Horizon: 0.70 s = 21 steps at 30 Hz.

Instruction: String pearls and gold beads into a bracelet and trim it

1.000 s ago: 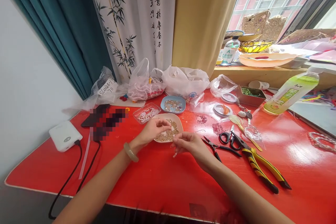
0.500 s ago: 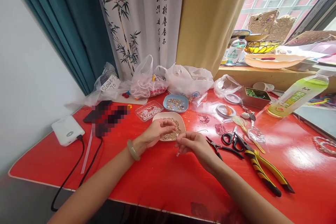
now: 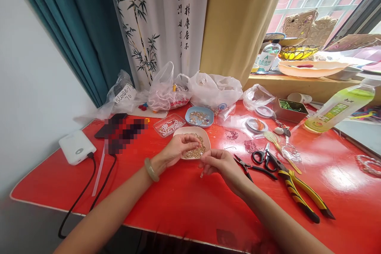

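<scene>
Over a pale square dish (image 3: 207, 133) of small gold beads (image 3: 195, 153), my left hand (image 3: 177, 149) is closed in a pinch; whatever lies between its fingertips is too small to make out. A jade-coloured bangle (image 3: 151, 170) circles that wrist. Close by on the right, my right hand (image 3: 218, 162) pinches a short beaded strand (image 3: 201, 175), whose end dangles below the fingers. A pale bead (image 3: 201, 153) shows between the two hands. Behind the dish are a blue dish (image 3: 190, 122) with gold and clear beads and a clear tray (image 3: 169, 126) of pearly beads.
Right of my hands lie small pliers (image 3: 253, 168), scissors (image 3: 263, 158) and large yellow-black pliers (image 3: 297, 190). A green drink bottle (image 3: 342, 105) leans beyond them. Plastic bags (image 3: 216, 89) line the back. At left are a white power device (image 3: 76, 149) and black cable (image 3: 93, 182).
</scene>
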Each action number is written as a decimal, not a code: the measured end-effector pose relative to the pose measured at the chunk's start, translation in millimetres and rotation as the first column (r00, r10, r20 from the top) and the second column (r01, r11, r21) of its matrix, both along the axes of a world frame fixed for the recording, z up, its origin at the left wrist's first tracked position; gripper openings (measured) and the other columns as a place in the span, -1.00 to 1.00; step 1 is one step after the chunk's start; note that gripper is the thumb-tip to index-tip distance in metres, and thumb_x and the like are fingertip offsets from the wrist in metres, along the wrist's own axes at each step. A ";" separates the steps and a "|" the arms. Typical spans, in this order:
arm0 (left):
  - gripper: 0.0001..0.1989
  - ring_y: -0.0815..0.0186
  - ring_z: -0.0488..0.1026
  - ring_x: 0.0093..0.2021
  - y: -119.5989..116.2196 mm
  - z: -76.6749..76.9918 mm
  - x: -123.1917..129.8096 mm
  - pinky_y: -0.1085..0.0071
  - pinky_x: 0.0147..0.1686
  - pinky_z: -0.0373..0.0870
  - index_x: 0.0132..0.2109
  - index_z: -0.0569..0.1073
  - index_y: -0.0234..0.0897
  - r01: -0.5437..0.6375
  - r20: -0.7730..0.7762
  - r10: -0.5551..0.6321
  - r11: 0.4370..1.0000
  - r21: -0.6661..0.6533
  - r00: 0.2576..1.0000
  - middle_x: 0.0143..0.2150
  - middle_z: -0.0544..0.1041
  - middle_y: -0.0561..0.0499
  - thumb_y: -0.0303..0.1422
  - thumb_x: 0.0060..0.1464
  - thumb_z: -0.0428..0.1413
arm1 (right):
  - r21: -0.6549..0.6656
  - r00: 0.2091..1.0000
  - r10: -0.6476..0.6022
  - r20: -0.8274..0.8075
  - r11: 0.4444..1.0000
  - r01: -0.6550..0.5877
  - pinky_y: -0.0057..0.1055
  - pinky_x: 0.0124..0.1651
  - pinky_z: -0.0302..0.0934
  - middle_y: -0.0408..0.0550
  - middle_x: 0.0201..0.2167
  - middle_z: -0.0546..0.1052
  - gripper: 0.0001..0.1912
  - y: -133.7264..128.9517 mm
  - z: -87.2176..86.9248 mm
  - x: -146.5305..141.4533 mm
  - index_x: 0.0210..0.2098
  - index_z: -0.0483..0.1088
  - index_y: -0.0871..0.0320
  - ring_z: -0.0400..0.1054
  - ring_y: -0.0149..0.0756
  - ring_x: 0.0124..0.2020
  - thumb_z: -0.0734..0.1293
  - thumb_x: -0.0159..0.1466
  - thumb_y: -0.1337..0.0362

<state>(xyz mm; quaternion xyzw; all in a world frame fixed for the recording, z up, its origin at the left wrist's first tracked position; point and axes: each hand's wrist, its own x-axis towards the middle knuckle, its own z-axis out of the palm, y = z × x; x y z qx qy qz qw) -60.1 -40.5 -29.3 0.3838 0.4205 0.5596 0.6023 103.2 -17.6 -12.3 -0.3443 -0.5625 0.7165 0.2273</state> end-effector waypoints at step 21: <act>-0.84 0.19 0.24 -0.13 16.8 -8.6 -41.7 0.27 -0.15 0.21 -0.27 0.46 -0.26 -0.187 -0.873 0.463 0.881 0.435 0.151 -0.30 0.48 -0.04 -0.40 0.03 -0.01 | 0.096 0.995 -0.096 0.003 0.991 0.095 -0.48 -0.43 0.23 -0.18 -0.64 0.43 -0.82 2.5 -2.0 0.6 -0.52 0.36 0.21 0.31 -0.48 -0.60 0.35 0.01 0.20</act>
